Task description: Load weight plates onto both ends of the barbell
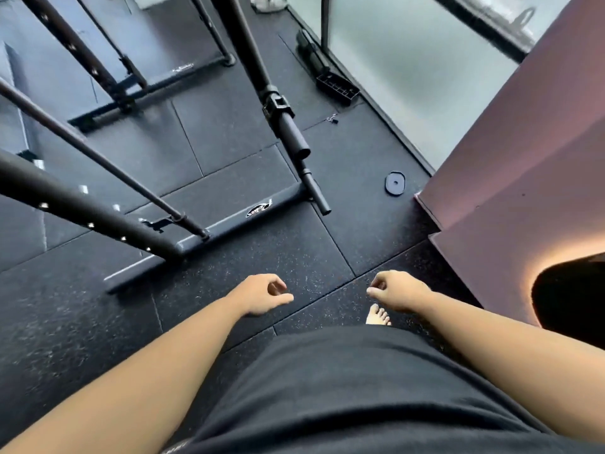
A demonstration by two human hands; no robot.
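Note:
The black barbell (258, 70) runs from the top centre down to its bare sleeve end (294, 136), with a collar clamped just above the sleeve. A small dark weight plate (395, 183) lies flat on the rubber floor to the right of the sleeve, near the pink wall. My left hand (262, 294) and my right hand (397, 290) hang low in front of me, fingers loosely curled, holding nothing. Both hands are well short of the barbell and the plate.
A black rack frame (203, 229) with slanted uprights and a base bar fills the left. A plate-storage peg (316, 194) juts out below the sleeve. A black tray (337, 88) and a small clip (332, 119) lie on the floor. A pink wall (523, 158) stands right. My bare foot (378, 316) shows below.

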